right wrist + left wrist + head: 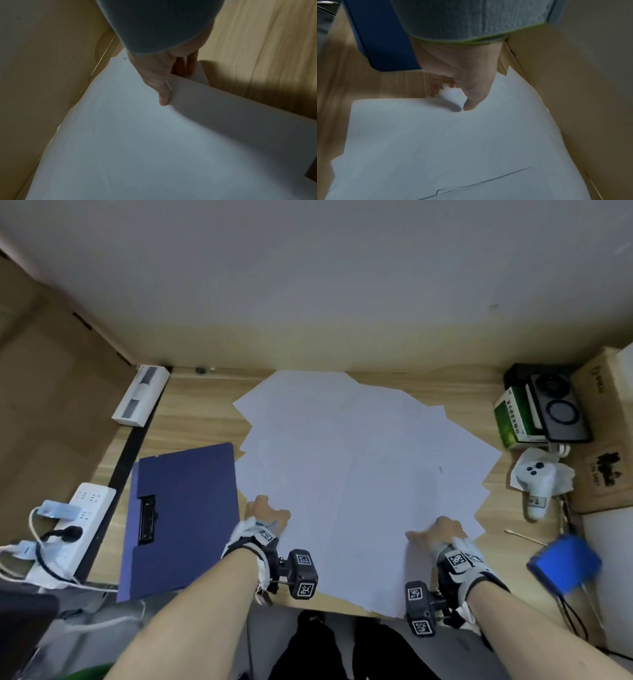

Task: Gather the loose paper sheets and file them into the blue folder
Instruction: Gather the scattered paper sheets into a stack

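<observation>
Loose paper sheets lay fanned in an overlapping spread across the middle of the wooden desk, reaching from near the back wall to the near edge, which the nearest sheets overhung slightly. The blue folder lay flat and closed just to the left of the spread, its long axis running from near to far and its black clip facing up on the left part of the cover; its right edge stood close beside the left margin of the sheets. The left hand sat at that left margin, between folder and sheets, its thumb pressed down on the top sheet and its fingers curled at the paper's edge, apparently under it, so that it pinched the sheets. The right hand gripped the right margin, thumb on top and fingers beneath a lifted, curling edge, as the right wrist view showed. The sheets thus lay between the two hands, and the folder lay outside the left hand, which was much the nearer to it. The step in hand appeared to be drawing the spread inward into one stack; the filing that would follow turned on a leftward carry, with the folder not yet opened.
</observation>
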Tool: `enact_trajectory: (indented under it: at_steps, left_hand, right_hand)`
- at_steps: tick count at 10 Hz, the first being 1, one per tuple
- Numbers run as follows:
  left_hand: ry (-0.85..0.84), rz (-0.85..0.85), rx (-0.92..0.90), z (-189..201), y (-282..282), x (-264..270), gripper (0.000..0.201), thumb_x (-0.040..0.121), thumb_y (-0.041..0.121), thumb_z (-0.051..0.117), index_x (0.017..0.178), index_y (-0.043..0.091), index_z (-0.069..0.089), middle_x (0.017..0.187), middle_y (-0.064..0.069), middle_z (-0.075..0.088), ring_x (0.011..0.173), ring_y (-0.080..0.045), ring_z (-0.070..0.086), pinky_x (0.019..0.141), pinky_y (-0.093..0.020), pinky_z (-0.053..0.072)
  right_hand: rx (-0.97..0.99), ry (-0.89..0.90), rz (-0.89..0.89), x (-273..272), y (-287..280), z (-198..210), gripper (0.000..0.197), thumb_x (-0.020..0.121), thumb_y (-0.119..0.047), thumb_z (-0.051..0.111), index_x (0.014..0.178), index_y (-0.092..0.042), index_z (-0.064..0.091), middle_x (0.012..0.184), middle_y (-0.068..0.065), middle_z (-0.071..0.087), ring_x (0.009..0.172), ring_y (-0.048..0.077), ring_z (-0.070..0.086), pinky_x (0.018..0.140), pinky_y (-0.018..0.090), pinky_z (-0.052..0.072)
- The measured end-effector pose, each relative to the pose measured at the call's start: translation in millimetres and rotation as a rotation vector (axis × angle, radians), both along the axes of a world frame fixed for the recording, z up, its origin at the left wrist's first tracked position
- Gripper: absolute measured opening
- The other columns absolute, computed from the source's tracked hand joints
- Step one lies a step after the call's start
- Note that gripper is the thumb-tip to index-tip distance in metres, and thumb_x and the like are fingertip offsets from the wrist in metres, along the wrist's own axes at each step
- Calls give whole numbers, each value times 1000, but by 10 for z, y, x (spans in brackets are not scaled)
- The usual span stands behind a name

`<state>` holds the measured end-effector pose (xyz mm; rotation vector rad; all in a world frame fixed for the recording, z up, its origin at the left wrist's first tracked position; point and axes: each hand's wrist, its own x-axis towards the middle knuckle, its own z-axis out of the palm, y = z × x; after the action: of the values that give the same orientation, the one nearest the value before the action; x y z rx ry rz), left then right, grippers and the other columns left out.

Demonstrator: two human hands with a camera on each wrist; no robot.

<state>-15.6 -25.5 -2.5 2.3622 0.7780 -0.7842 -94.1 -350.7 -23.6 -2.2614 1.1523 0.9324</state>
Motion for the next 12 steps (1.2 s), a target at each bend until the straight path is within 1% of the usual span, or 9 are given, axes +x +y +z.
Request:
enact_trajectory:
  at_steps: [1, 2, 4, 5, 6, 7, 8, 10, 12]
  left_hand:
    - [15, 48, 62, -64, 36, 12, 73, 57, 46, 69, 112, -1, 57, 112, -16, 60, 98, -31, 61, 80, -35, 50]
    - [74, -9, 100, -80, 62, 1, 101, 62, 73, 60, 133, 3, 46, 127, -10, 53, 120, -29, 50, 101, -38, 43]
    - [84, 19, 94, -261, 13, 105, 84, 75, 48, 74, 136, 1, 39, 139, -19, 43, 129, -36, 44, 106, -40, 39]
    - [99, -27, 56, -357, 57, 97, 47, 74, 50, 68, 90, 11, 50, 98, -9, 50, 111, -26, 51, 86, -32, 40]
    - [115, -3, -29, -283, 64, 114, 37, 78, 40, 74, 85, 10, 54, 94, -14, 61, 102, -25, 58, 82, -35, 43]
    - [90, 28, -88, -385, 104, 204, 52, 84, 35, 72, 121, 1, 58, 123, -16, 63, 107, -29, 61, 93, -37, 47]
    - [147, 59, -161, -502, 236, 233, 58, 87, 35, 70, 120, -10, 55, 123, -20, 62, 112, -32, 61, 95, -39, 47]
    - [56, 80, -324, -639, 365, 187, 30, 80, 15, 77, 65, 7, 52, 68, -9, 53, 68, -20, 53, 72, -31, 39]
    - [14, 91, -320, -477, 286, 120, 57, 52, 39, 80, 99, 10, 62, 94, -7, 68, 86, -26, 65, 81, -37, 54]
  right_hand:
    - [74, -173, 4, -33, -51, 137, 26, 79, -31, 70, 86, -10, 56, 83, 6, 60, 67, 21, 55, 54, 28, 39]
    - [52, -241, -108, -80, -91, 125, 23, 80, -25, 68, 91, -8, 57, 88, 12, 64, 71, 28, 55, 62, 32, 40]
    - [-19, -267, -244, 63, -22, 89, 43, 56, -26, 80, 88, -3, 62, 102, 18, 66, 72, 29, 62, 50, 26, 42]
    - [-122, -250, -392, 141, 149, 1, 65, 54, -11, 82, 111, -4, 53, 113, 18, 59, 94, 34, 62, 74, 36, 53]
    - [38, -175, -342, 198, 176, 10, 57, 57, -22, 82, 105, -3, 57, 99, 16, 67, 86, 33, 67, 72, 38, 57]
    - [59, -138, -300, 231, 154, 40, 40, 69, -25, 81, 97, -1, 67, 97, 16, 72, 87, 31, 70, 77, 35, 57]
    - [54, -220, -368, 289, 199, 25, 49, 68, -20, 81, 108, 2, 64, 110, 20, 66, 95, 34, 67, 77, 35, 55]
    - [-76, -330, -511, 331, 382, 29, 77, 67, -13, 81, 130, 0, 38, 133, 21, 40, 112, 39, 52, 87, 44, 48]
    - [56, -269, -324, 363, 319, -23, 28, 70, -21, 75, 89, -6, 59, 83, 8, 64, 73, 27, 61, 62, 30, 46]
